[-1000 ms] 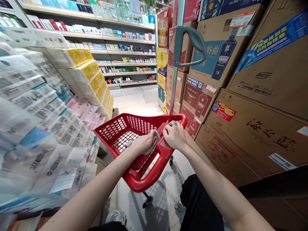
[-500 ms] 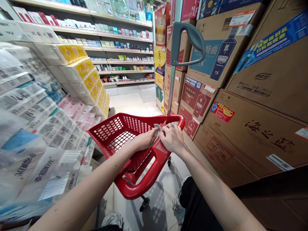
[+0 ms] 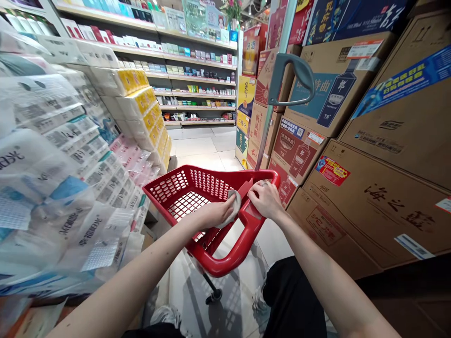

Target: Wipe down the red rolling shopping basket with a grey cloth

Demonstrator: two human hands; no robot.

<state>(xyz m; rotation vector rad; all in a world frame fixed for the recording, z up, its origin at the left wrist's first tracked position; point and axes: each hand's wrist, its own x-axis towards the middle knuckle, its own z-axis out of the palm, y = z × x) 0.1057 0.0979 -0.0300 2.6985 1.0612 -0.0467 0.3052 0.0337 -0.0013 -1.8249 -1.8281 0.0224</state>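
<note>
Cloth [image 3: 237,210] farther from right hand [image 3: 267,199]

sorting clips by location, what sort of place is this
Most likely a supermarket or similar shop: a red wheeled shopping basket, shelves lined with small packaged goods, and stacked cardboard cartons.

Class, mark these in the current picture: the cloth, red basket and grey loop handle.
Cloth [image 3: 237,206]: head view, its exposed upper part.
Red basket [image 3: 220,266]: head view, its near curved bar.
Grey loop handle [image 3: 278,77]: head view, its left side.
</note>
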